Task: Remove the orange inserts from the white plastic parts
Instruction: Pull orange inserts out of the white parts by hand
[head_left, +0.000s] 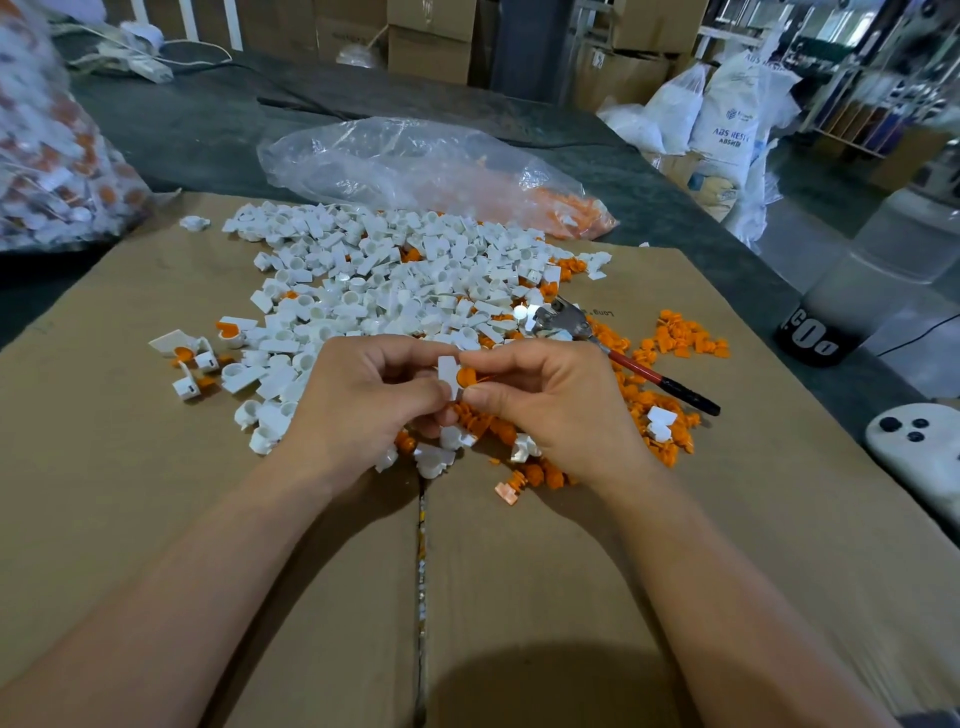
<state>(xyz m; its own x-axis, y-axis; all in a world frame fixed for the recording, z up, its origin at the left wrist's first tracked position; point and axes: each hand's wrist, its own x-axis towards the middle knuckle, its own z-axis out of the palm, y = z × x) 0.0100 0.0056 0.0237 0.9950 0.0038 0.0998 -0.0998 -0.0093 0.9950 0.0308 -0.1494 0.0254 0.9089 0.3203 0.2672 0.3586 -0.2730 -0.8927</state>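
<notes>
Between both hands sits one white plastic part (447, 374) with an orange insert (466, 378) showing on its right side. My left hand (358, 400) pinches the white part from the left. My right hand (550, 400) pinches it at the orange insert from the right. Behind the hands a big pile of white parts (395, 275) covers the cardboard (156, 467). Loose orange inserts (685, 338) lie to the right and under my right hand.
Pliers with a red and black handle (623, 358) lie right of the hands. A clear bag holding orange pieces (426, 171) lies behind the pile; another full bag (47, 156) stands far left. A white phone (919, 447) and a dark-based bottle (841, 312) sit at the right.
</notes>
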